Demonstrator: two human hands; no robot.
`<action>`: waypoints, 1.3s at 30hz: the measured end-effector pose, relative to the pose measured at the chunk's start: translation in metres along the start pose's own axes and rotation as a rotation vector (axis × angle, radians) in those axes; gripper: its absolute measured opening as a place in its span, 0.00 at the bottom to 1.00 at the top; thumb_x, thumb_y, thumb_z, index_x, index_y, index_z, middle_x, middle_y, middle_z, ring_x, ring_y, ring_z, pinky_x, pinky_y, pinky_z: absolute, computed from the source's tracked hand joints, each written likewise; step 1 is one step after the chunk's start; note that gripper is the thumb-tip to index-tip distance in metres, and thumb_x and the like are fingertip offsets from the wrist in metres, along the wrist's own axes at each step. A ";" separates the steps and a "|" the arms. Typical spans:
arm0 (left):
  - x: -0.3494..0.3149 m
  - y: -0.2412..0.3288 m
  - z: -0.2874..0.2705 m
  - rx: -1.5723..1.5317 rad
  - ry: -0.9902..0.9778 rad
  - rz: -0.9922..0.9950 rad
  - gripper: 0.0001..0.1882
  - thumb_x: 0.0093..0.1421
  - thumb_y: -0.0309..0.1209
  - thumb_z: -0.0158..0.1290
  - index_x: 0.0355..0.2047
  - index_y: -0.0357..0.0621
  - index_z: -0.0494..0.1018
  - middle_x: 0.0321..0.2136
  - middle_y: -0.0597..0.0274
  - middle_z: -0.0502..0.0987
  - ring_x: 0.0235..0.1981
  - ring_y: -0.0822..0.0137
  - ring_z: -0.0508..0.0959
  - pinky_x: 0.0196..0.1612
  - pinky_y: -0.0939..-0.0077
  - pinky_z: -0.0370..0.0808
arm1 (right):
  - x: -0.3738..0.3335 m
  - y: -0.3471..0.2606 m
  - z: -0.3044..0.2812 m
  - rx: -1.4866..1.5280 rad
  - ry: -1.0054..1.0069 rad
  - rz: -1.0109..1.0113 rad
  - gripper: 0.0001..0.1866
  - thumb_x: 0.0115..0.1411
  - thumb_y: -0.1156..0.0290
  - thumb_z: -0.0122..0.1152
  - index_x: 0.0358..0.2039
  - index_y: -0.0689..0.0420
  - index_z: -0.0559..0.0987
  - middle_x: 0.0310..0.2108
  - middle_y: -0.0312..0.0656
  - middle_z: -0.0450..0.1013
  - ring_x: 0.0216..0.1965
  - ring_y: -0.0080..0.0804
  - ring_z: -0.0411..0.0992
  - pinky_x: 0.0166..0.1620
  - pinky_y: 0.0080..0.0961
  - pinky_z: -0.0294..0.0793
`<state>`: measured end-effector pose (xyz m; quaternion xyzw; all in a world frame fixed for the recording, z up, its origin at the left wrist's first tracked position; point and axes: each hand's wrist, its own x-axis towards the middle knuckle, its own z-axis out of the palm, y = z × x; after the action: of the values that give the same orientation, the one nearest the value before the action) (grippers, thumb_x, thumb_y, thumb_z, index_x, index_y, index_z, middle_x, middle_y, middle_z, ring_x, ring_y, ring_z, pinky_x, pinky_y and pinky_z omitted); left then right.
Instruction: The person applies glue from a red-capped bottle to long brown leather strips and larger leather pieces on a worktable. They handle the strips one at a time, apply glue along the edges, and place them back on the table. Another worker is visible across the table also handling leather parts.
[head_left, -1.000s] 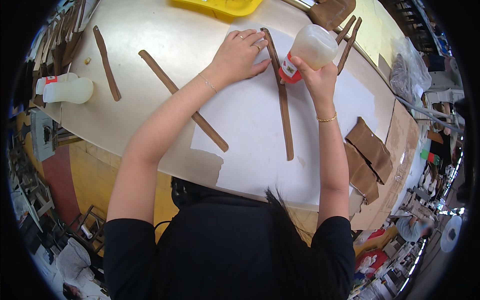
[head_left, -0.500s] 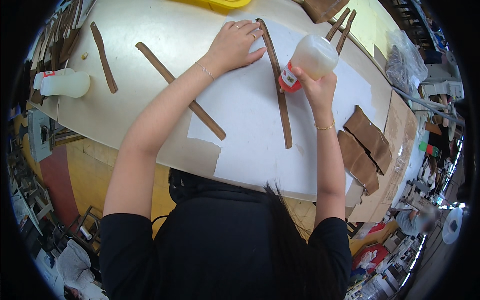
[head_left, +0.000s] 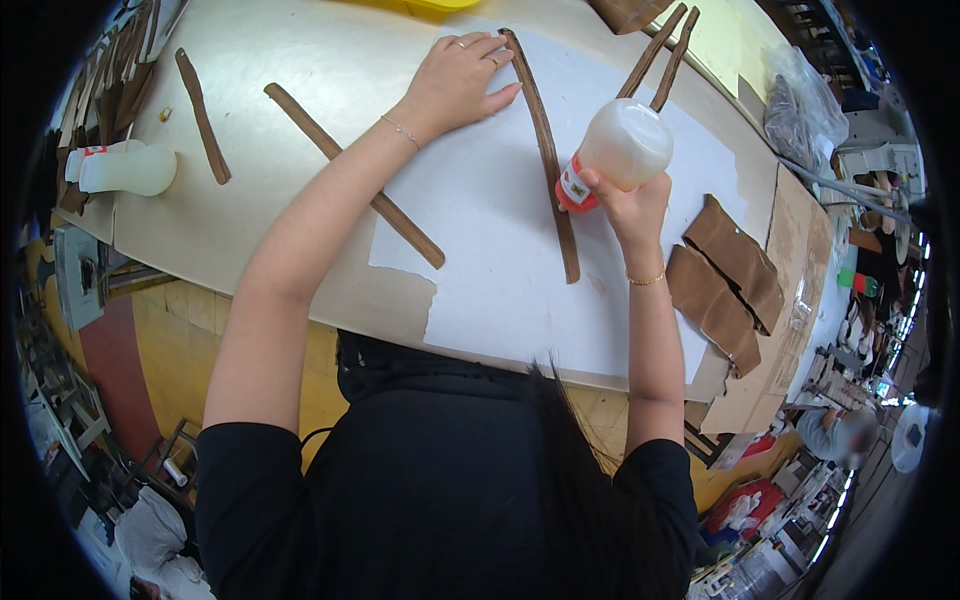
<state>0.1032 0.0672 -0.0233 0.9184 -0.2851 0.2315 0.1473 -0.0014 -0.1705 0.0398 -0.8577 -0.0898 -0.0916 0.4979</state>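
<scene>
Your right hand is wrapped around a cloudy bottle, tipped over so its red cap points down and left to the long brown strip. That strip lies just left of this grip, running lengthwise over the white paper. Your left hand sits farther off and to the left, fingers extended—not clasped—with fingertips at the strip's far end; whether they press on it, you can't tell. Right of the bottle grip, and nearer you, lie brown leather pieces.
</scene>
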 end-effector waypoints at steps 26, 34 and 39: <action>0.002 0.001 -0.002 0.095 -0.029 0.033 0.23 0.59 0.45 0.54 0.49 0.43 0.75 0.52 0.58 0.74 0.54 0.63 0.72 0.57 0.67 0.65 | -0.074 0.002 -0.023 0.114 0.176 -0.038 0.30 0.40 0.53 0.79 0.36 0.61 0.79 0.32 0.41 0.79 0.34 0.31 0.78 0.39 0.26 0.77; 0.008 0.009 -0.020 -0.086 -0.088 -0.010 0.24 0.56 0.40 0.53 0.47 0.36 0.72 0.48 0.48 0.73 0.53 0.55 0.71 0.57 0.62 0.64 | -0.117 0.021 -0.021 0.215 0.231 0.063 0.43 0.37 0.53 0.81 0.49 0.62 0.71 0.40 0.41 0.75 0.41 0.32 0.75 0.45 0.28 0.76; 0.006 0.007 -0.016 -0.019 -0.044 0.007 0.22 0.57 0.41 0.53 0.46 0.38 0.74 0.48 0.50 0.74 0.53 0.58 0.71 0.56 0.65 0.65 | -0.113 0.015 -0.013 0.745 0.324 0.320 0.39 0.48 0.47 0.71 0.51 0.61 0.68 0.41 0.41 0.73 0.41 0.31 0.74 0.44 0.29 0.77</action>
<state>0.0986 0.0654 -0.0059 0.9208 -0.2937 0.2089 0.1491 -0.1078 -0.1968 0.0056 -0.5971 0.0966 -0.1082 0.7889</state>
